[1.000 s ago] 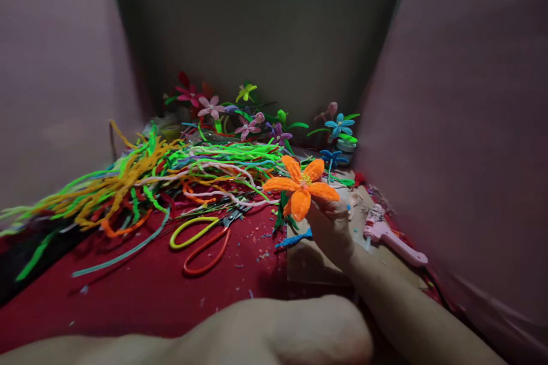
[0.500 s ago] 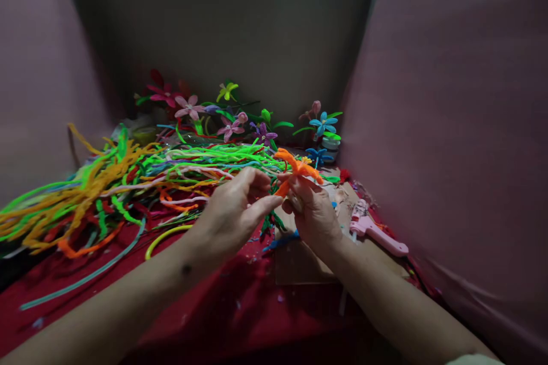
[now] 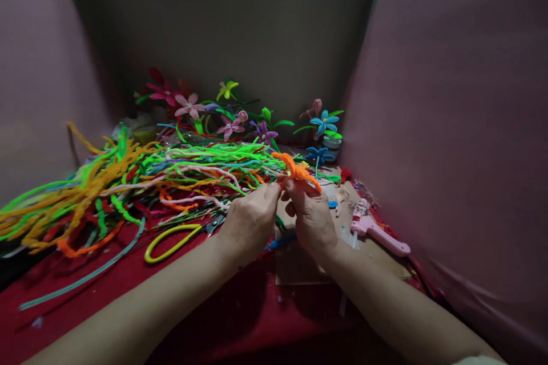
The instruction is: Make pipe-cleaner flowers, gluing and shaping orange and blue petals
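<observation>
An orange pipe-cleaner flower point(image 3: 295, 170) is held up over the red cloth at mid-frame, its petals facing away from me. My right hand point(image 3: 311, 218) is closed round its underside where the stem would be. My left hand point(image 3: 250, 219) is closed too, its fingertips pinched against the flower's left side, touching my right hand. A dark green stem piece shows just below, between the two hands.
A big heap of loose pipe cleaners point(image 3: 128, 182) covers the left. Yellow-handled scissors point(image 3: 175, 239) lie near my left wrist. Finished flowers point(image 3: 231, 125) stand at the back. A pink glue gun point(image 3: 377, 234) lies on cardboard point(image 3: 299, 268) at right. Pink walls close both sides.
My left hand came up from below and closed on the orange flower. The flower tipped from facing me to facing away, and my right hand lowered slightly.
</observation>
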The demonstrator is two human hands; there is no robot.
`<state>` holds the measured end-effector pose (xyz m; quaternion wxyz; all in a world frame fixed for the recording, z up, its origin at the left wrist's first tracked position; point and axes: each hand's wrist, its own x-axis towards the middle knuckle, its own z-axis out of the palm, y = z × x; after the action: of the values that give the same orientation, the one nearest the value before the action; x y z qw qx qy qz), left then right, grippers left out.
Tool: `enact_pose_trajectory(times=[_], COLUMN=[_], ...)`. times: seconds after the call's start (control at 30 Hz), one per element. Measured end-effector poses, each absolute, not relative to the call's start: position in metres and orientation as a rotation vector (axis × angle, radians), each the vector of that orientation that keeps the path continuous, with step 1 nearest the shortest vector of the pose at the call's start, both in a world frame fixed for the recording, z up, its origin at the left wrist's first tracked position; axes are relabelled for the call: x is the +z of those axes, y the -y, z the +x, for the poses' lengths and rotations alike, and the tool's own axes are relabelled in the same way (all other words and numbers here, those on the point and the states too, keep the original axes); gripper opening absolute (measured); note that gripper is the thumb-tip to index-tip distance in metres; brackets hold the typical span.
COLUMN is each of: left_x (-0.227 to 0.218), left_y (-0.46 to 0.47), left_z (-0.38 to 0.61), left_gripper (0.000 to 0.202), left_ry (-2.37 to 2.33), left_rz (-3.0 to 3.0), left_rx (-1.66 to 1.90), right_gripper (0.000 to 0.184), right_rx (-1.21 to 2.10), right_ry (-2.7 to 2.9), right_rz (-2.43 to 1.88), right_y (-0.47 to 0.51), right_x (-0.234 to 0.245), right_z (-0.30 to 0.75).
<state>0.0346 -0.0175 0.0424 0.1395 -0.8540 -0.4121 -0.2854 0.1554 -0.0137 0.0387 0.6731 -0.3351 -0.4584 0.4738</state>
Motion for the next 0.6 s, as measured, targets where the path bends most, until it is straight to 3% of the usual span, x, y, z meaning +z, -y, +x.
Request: enact_pose_trajectory(times=[0.13, 0.37, 0.6], left_x=[0.048, 0.059, 0.066], left_y=[0.016, 0.027, 0.03], left_z=[0.034, 0.032, 0.031], left_gripper=[0.017, 0.023, 0.013], left_ry=[1.235, 1.716, 1.861], left_rz=[-2.58, -2.8, -3.194], left_rx=[-1.21, -1.716, -2.873], right_gripper=[0.015, 0.011, 0.019], right_rx=[1.083, 1.231, 1.515], right_ry=[1.093, 1.14, 0.877], right_rz=[-0.689, -0.624, -0.544], right_y=[0.014, 0.011, 0.008], right_x=[0.038, 0.036, 0.036], right_z=[0.155, 0.159, 0.156])
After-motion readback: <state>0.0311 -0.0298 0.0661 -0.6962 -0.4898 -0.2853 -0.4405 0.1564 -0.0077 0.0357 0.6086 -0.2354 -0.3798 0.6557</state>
